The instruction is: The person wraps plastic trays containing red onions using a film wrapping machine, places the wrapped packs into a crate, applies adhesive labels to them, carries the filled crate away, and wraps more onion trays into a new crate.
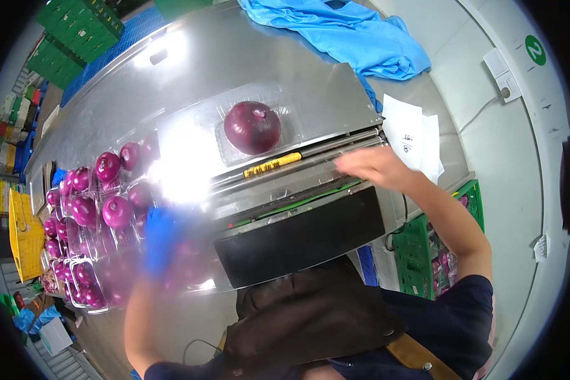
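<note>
Head view: large, round purple onion (252,128) sits in clear plastic tray (289,134) on grey steel worktop (215,57); probably firm, smooth, fairly heavy; best cupped round sides, tray supported beneath. Blue-gloved left hand (163,239) blurred; grip can't be told. Bare right hand (375,166), fingers extended, nothing visible held, near metal rollers (354,142). Clear plastic punnets (97,260) hold smaller purple onions (83,211).

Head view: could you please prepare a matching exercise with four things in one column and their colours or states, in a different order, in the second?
Column 1
1. Left hand
2. Right hand
3. Large onion
4. Paper sheets

Column 2
A. Purple, in a clear plastic tray
B. Blue-gloved and blurred
C. White, with dark writing
D. Bare, without a glove

Right pairs: 1-B, 2-D, 3-A, 4-C
</note>
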Action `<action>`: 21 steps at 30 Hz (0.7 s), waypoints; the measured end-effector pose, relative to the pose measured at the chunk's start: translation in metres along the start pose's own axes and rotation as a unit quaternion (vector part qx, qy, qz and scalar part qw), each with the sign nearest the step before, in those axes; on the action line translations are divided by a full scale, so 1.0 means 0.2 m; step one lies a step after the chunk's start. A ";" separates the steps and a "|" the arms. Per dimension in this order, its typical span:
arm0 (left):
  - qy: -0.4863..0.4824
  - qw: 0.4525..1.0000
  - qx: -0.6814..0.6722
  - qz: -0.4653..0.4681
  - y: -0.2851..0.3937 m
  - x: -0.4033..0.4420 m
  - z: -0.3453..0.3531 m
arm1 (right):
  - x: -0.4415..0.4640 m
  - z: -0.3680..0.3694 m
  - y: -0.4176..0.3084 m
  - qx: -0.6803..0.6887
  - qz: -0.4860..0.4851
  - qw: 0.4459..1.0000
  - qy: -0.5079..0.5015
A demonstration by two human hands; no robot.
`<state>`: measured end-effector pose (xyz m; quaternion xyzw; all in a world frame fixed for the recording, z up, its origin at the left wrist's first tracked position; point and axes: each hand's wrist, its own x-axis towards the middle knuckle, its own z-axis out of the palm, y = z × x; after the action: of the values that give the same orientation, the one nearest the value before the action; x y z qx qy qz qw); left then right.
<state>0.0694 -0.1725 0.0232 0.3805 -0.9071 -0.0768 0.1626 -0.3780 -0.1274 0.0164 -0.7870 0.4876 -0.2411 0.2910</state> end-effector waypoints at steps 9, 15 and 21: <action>0.421 0.820 -0.352 -0.161 0.06 0.48 -0.44 | 0.55 -0.31 -0.33 0.073 -0.141 0.871 0.464; 0.011 0.969 -0.167 -0.181 -0.36 0.68 0.32 | 0.84 0.09 0.15 -0.130 0.085 0.985 0.074; -0.106 0.730 -0.553 -0.386 0.12 0.52 -0.21 | 0.54 -0.03 -0.40 0.184 0.224 0.956 0.034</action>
<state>-0.0004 -0.2300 0.0932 0.5304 -0.4901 -0.6611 0.2035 -0.2881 -0.1977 0.0863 -0.5817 0.6081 -0.2819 0.4608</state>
